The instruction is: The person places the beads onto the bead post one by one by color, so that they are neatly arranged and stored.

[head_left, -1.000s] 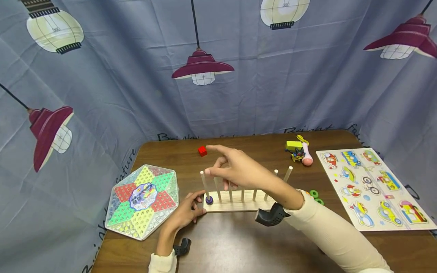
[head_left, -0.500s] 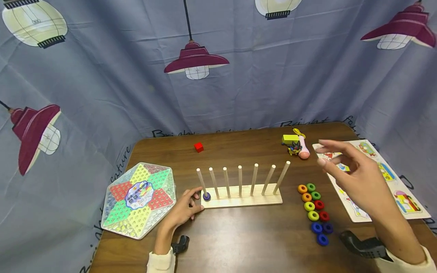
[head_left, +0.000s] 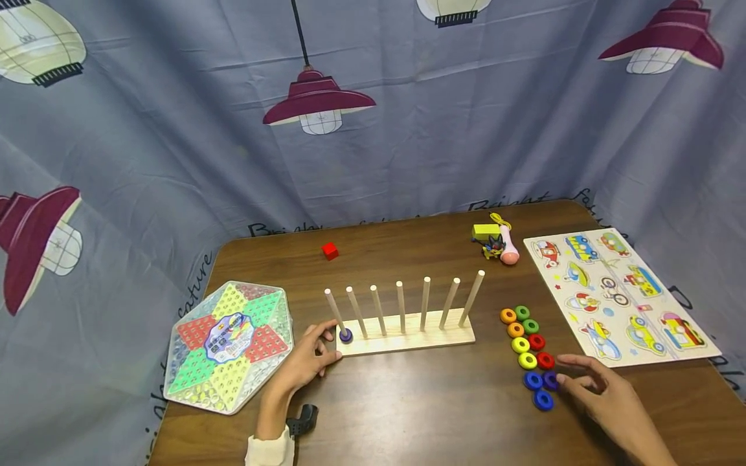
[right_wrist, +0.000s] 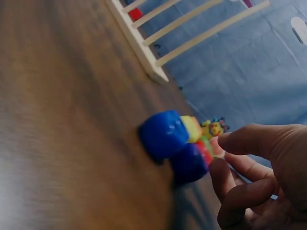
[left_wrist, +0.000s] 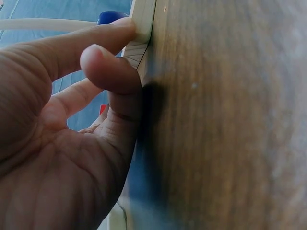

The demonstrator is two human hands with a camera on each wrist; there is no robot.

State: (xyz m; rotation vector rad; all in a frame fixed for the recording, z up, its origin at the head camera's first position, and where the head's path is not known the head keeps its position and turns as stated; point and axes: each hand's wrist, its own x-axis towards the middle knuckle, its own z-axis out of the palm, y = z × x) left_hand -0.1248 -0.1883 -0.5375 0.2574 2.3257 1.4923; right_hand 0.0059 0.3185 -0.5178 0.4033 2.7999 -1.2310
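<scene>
A wooden peg stand (head_left: 408, 340) with a row of upright pegs lies mid-table, a purple ring (head_left: 346, 335) low on its leftmost peg. My left hand (head_left: 309, 356) holds the stand's left end, thumb at the near corner and index finger toward the far one; the left wrist view shows a digit against the pale wood (left_wrist: 144, 24). My right hand (head_left: 606, 395) is beside the loose rings, its thumb and index finger apart. Nearest its fingertips is a purple ring (head_left: 550, 380), also dark in the right wrist view; contact is unclear. Two blue rings (head_left: 543, 400) lie beside it.
Orange, green, yellow and red rings (head_left: 527, 360) form two columns farther back. A picture puzzle board (head_left: 623, 298) lies right, a Chinese checkers board (head_left: 230, 343) left. Behind are a red cube (head_left: 329, 251), a yellow block (head_left: 486, 232), a small figure (head_left: 493, 246) and a pink toy (head_left: 509, 252).
My right hand has moved from above the pegs out to the right, then down beside the purple ring. The left hand stays at the stand's end. The head view has shifted slightly.
</scene>
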